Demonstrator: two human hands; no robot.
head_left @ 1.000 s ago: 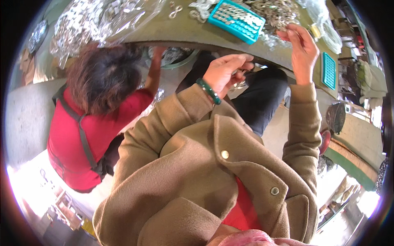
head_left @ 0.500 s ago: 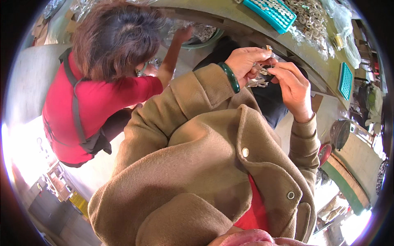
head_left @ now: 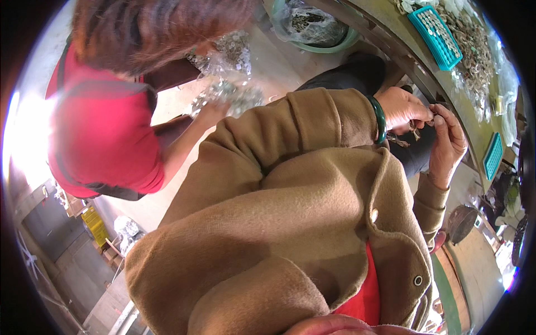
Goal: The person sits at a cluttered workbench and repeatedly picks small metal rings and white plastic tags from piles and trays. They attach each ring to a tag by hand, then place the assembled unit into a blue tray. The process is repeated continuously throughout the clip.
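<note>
Head: both hands (head_left: pixel 427 125) pinch metal parts (head_left: pixel 414 129).

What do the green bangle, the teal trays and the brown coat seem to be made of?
Bangle: dark green and glossy, likely stone or glass; the sheen is the sign, though plastic is possible. Trays: teal plastic, judging by the bright even colour and moulded lattice walls. Coat: thick, matt, fuzzy weave, probably wool or a felted blend.

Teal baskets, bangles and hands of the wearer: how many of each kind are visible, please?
Teal baskets: 2, one at the top, one at the right edge
Green bangle: 1
Wearer's hands: 2, left hand, right hand
Total: 5
</note>
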